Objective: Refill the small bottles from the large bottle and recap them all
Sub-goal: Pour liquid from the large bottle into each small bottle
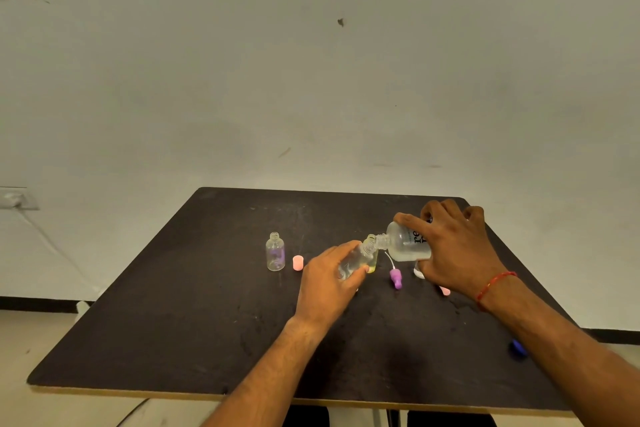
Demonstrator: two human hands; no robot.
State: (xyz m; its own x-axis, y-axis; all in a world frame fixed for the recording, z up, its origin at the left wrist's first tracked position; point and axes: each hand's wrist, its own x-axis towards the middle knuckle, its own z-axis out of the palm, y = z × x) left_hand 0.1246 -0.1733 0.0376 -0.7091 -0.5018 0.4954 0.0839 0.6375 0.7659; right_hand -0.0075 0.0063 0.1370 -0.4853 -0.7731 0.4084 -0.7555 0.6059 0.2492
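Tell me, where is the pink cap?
In the head view, the pink cap stands on the dark table, just right of the open small bottle and left of the left hand.

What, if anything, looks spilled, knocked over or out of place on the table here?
No spill stands out. The purple spray top lies on its side on the table, and a blue cap sits far off near the right edge, apart from the bottles. The standing small bottle is upright and uncapped.
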